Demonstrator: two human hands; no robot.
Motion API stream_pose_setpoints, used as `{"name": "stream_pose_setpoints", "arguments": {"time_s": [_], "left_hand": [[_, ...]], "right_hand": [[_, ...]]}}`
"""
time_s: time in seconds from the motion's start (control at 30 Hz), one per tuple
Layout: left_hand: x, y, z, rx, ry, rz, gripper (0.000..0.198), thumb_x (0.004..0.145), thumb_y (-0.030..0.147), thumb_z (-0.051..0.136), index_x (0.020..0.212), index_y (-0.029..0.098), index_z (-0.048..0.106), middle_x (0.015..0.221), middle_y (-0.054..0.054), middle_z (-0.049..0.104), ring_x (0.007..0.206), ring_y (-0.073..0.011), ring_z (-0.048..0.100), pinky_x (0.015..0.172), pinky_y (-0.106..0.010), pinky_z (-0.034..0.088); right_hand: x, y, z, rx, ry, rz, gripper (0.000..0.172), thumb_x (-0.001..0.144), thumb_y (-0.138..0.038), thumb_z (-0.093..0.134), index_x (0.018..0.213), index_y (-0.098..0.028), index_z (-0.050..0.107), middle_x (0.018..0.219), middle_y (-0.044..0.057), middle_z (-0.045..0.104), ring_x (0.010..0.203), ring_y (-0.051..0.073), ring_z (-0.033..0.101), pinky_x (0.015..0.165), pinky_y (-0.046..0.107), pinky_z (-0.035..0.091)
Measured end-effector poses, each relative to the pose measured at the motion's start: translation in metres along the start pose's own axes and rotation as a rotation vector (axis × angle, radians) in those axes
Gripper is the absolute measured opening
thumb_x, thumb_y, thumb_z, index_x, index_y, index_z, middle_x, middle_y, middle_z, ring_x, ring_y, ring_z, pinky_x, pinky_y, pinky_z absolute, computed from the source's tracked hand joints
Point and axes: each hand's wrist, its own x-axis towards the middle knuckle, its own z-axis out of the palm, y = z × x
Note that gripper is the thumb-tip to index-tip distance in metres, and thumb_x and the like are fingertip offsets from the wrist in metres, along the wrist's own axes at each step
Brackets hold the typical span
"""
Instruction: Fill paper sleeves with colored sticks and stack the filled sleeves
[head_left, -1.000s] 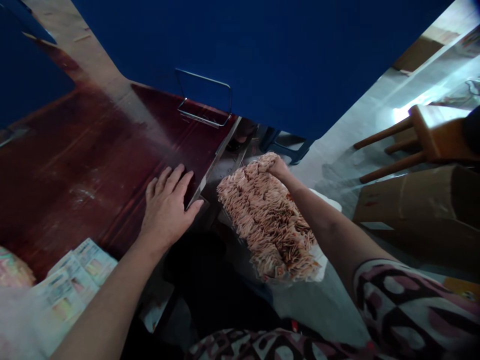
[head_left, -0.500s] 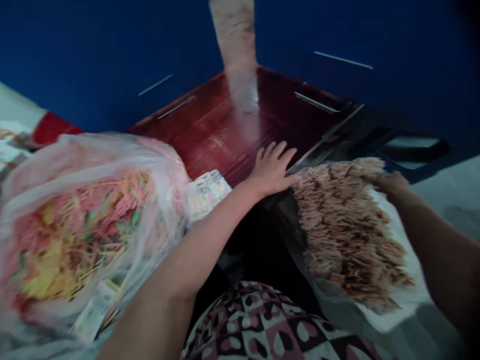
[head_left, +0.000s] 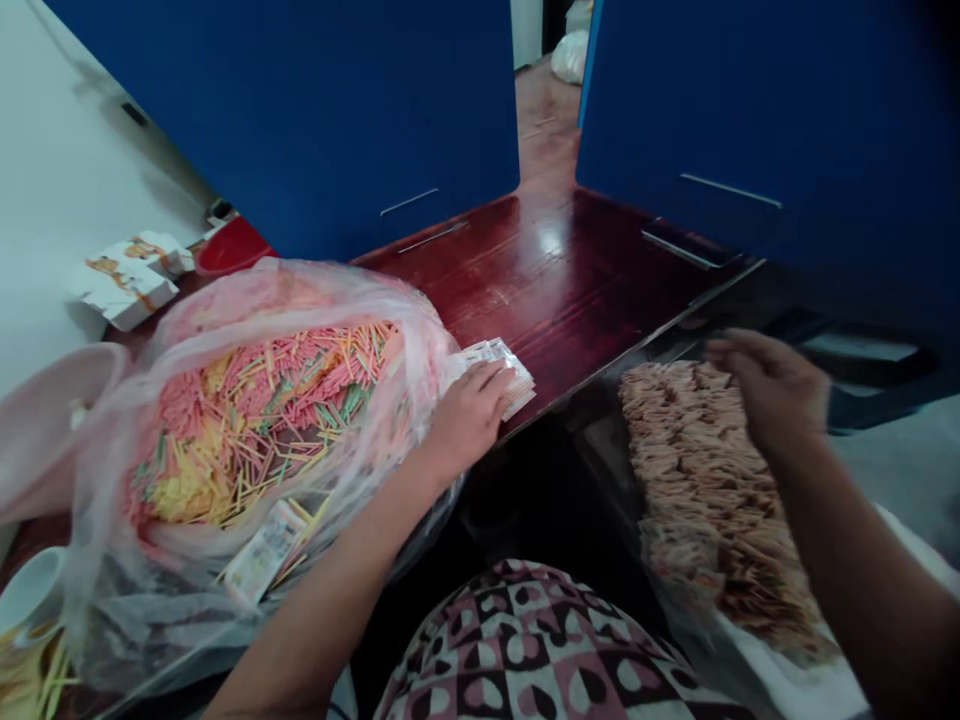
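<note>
The left hand [head_left: 469, 420] is now found resting on a small packet of printed paper slips [head_left: 499, 365], which lies on the dark red wooden bench [head_left: 559, 270] at the mouth of a clear plastic bag [head_left: 300, 290]; half a second earlier the packet was seen lying apart from the hand. The left fingers [head_left: 487, 385] are laid close together and pressed down over the packet — whether it is pinched by the thumb cannot be told, as the underside is hidden.

The right hand [head_left: 776, 395] is now observed raised clear of a pile of pale brown sticks [head_left: 705, 500], having been recorded earlier at its far edge. The pile lies on a plastic sheet below the bench edge. The right fingers [head_left: 739, 345] are loosely curled and parted, slightly blurred, and nothing is seen held.

Pink, yellow and green sticks [head_left: 255, 430] are contained in the bag. A pink basin [head_left: 52, 420], a white cup [head_left: 30, 590] and white cartons [head_left: 124, 280] are noted to the left — two blue panels [head_left: 285, 120] stand beyond the bench.
</note>
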Motion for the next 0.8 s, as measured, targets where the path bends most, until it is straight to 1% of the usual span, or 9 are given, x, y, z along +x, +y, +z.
{"name": "stream_pose_setpoints", "arguments": {"time_s": [0.03,0.1,0.2,0.23,0.3,0.37,0.5,0.63,0.8], "left_hand": [[-0.008,-0.01,-0.005,0.028,-0.004,-0.038,0.041,0.102,0.016,0.047,0.14,0.015,0.062,0.145,-0.015,0.066,0.137,-0.026,0.061,0.12,-0.049,0.049],[-0.021,-0.027,-0.014,0.086,-0.042,-0.129,0.046,0.101,0.012,0.043,0.144,0.014,0.059,0.146,-0.016,0.065,0.136,-0.0261,0.062,0.118,-0.047,0.049],[-0.035,-0.039,-0.026,0.164,-0.098,-0.219,0.05,0.1,0.011,0.04,0.147,0.013,0.057,0.149,-0.017,0.063,0.133,-0.0277,0.064,0.115,-0.045,0.051],[-0.037,-0.041,-0.03,0.184,-0.096,-0.232,0.051,0.1,0.012,0.04,0.148,0.014,0.056,0.151,-0.017,0.062,0.132,-0.0279,0.064,0.114,-0.045,0.051],[-0.041,-0.04,-0.038,0.218,-0.083,-0.245,0.049,0.101,0.014,0.039,0.147,0.015,0.058,0.15,-0.016,0.062,0.129,-0.0277,0.064,0.112,-0.044,0.05],[-0.044,-0.037,-0.044,0.257,-0.127,-0.249,0.043,0.103,0.018,0.04,0.137,0.016,0.066,0.139,-0.015,0.069,0.122,-0.0282,0.065,0.108,-0.044,0.051],[-0.046,-0.029,-0.048,0.381,-0.29,-0.253,0.036,0.102,0.019,0.043,0.113,0.015,0.076,0.119,-0.017,0.071,0.112,-0.032,0.063,0.093,-0.044,0.051],[-0.043,-0.027,-0.038,0.394,-0.329,-0.243,0.035,0.098,0.012,0.044,0.113,0.01,0.075,0.116,-0.021,0.069,0.109,-0.0341,0.065,0.088,-0.044,0.05],[-0.037,-0.023,-0.027,0.362,-0.321,-0.224,0.034,0.098,0.01,0.043,0.116,0.009,0.072,0.114,-0.021,0.072,0.107,-0.0342,0.068,0.085,-0.042,0.049]], "right_hand": [[-0.011,-0.029,0.018,0.081,-0.118,-0.03,0.035,0.089,-0.037,0.063,0.118,-0.021,0.074,0.107,0.014,0.081,0.098,0.026,0.078,0.094,0.044,0.06],[-0.029,-0.083,0.056,0.041,-0.371,-0.127,0.033,0.092,-0.042,0.063,0.115,-0.023,0.076,0.111,0.009,0.081,0.106,0.025,0.076,0.101,0.041,0.057],[-0.039,-0.142,0.107,-0.321,-0.691,-0.307,0.032,0.1,-0.041,0.053,0.109,-0.023,0.078,0.113,0.008,0.081,0.11,0.026,0.074,0.099,0.035,0.054],[-0.04,-0.155,0.121,-0.48,-0.766,-0.34,0.037,0.102,-0.044,0.05,0.106,-0.022,0.079,0.111,0.01,0.081,0.108,0.028,0.074,0.095,0.035,0.054],[-0.039,-0.174,0.142,-0.732,-0.835,-0.365,0.052,0.105,-0.055,0.043,0.103,-0.018,0.08,0.109,0.015,0.08,0.105,0.03,0.074,0.088,0.035,0.053],[-0.037,-0.185,0.155,-0.871,-0.856,-0.363,0.063,0.103,-0.064,0.04,0.104,-0.016,0.081,0.109,0.018,0.08,0.105,0.032,0.074,0.084,0.034,0.052],[-0.033,-0.191,0.165,-0.945,-0.883,-0.324,0.068,0.097,-0.073,0.046,0.1,-0.016,0.082,0.105,0.02,0.08,0.104,0.032,0.074,0.083,0.035,0.052],[-0.026,-0.193,0.17,-0.968,-0.923,-0.262,0.07,0.095,-0.075,0.049,0.088,-0.013,0.081,0.089,0.021,0.078,0.096,0.035,0.075,0.084,0.039,0.054],[-0.026,-0.197,0.178,-0.927,-0.968,-0.139,0.073,0.092,-0.08,0.05,0.082,-0.014,0.079,0.065,0.014,0.071,0.073,0.029,0.075,0.078,0.038,0.056]]}}
